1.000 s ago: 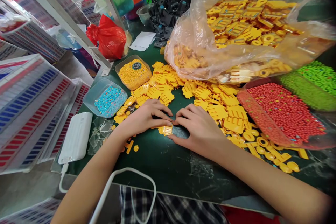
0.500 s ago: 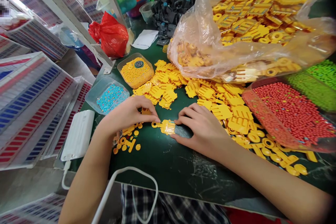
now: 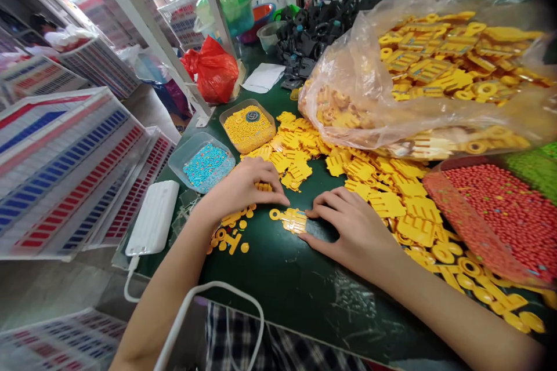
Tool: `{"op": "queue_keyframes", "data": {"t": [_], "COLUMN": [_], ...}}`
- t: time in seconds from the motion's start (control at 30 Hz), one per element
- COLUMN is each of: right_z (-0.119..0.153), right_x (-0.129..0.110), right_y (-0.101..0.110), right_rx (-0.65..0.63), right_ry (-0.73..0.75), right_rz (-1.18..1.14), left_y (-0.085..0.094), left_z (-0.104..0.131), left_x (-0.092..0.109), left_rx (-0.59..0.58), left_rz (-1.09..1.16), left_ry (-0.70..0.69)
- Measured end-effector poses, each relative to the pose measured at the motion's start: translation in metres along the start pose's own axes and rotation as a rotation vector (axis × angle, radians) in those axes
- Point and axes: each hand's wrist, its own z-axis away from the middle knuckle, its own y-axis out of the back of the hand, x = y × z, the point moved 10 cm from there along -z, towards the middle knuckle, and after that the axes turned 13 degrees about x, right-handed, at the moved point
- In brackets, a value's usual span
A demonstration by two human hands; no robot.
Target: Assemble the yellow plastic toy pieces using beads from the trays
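Observation:
A small yellow plastic piece (image 3: 294, 220) with a ring at its left end lies on the green table between my hands. My right hand (image 3: 348, 217) touches its right edge with thumb and forefinger. Just above the piece, my left hand (image 3: 255, 182) is curled, its fingertips near the piece's upper left; some yellow pieces show under its palm. Loose yellow parts (image 3: 232, 242) lie below my left hand. Flat yellow pieces (image 3: 293, 148) are heaped behind both hands.
Open tubs hold blue beads (image 3: 204, 165), yellow beads (image 3: 246, 127) and red beads (image 3: 500, 203). A large clear bag (image 3: 348, 98) of yellow parts fills the back right. A white power bank (image 3: 153, 217) with a cable lies at the left edge, near a metal post (image 3: 152, 35).
The view has shifted, so the table's contents appear further right and slightly lower. My left fingertips have come off the ring end of the yellow piece. My right hand still touches its edge.

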Motion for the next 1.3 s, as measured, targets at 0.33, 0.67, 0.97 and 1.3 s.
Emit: {"op": "queue_keyframes", "data": {"t": [0.33, 0.67, 0.97, 1.3], "right_z": [0.0, -0.002, -0.003, -0.002], "right_x": [0.001, 0.0, -0.001, 0.001], "right_y": [-0.002, 0.0, -0.002, -0.002], "right_rx": [-0.048, -0.018, -0.037, -0.043], "right_ry": [-0.037, -0.01, 0.011, 0.017], "right_rz": [-0.027, -0.02, 0.036, 0.054], "left_y": [0.108, 0.082, 0.043, 0.088], "left_z": [0.046, -0.06, -0.079, -0.058], "left_x": [-0.107, -0.1, -0.135, -0.082], "left_rx": [0.399, -0.018, -0.431, 0.162], "left_rz": [-0.507, -0.492, -0.527, -0.623], "left_ry": [0.473, 0.351, 0.42, 0.223]}}
